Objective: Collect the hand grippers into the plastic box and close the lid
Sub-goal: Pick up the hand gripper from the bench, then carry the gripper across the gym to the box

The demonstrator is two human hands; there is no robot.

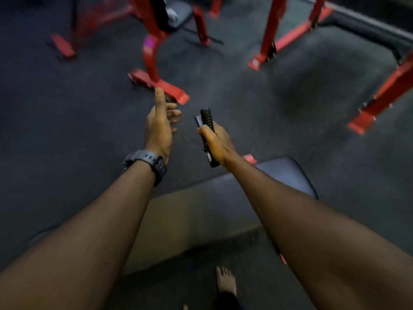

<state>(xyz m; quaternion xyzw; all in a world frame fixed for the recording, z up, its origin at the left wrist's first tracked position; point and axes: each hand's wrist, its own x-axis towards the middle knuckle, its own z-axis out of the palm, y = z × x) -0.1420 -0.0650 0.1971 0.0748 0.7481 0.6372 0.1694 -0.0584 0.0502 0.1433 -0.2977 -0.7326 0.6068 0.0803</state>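
A person's two bare forearms reach out over a dark gym floor point(67, 113); the right hand point(218, 145) has its grip wrapped shut around a black hand gripper point(206, 121), both handles squeezed together in the fist, held in the air beyond the end of a padded bench point(288, 175); the left hand point(159, 128), a watch point(148, 162) on its wrist, is spread and empty; the plastic box is out of view; the tool looks light, rigid and springy, best held around both handles.
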